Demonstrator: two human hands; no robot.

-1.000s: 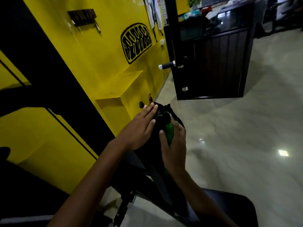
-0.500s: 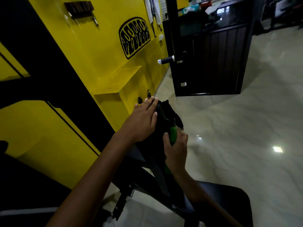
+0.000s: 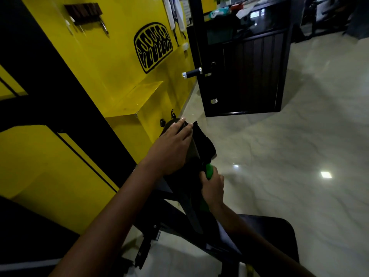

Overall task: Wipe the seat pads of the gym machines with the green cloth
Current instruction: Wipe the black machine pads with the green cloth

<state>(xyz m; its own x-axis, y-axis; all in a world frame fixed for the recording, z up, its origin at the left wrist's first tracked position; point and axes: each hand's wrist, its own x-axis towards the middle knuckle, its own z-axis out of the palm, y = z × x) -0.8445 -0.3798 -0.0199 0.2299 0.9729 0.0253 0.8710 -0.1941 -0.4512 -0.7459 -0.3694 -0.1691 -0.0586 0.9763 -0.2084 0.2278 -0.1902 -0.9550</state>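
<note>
Yellow, black and one strip of green

The wall (image 3: 111,62) is glossy bright yellow, crossed by broad black bands (image 3: 50,80) and thin black lines, and it bears a black emblem (image 3: 152,46) of wavy, finger-like marks on the yellow. The box ledge (image 3: 137,100) jutting from it is the same yellow. The cloth (image 3: 209,171) is vivid green, showing as a narrow strip. The pad (image 3: 201,144) and bench seat (image 3: 269,232) are black. The door (image 3: 253,76) is very dark brown-black with vertical ribbing, and its handle (image 3: 192,72) is black with silver ends. The floor (image 3: 299,156) is pale cream with faint grey marbled veins and white light spots.
</note>
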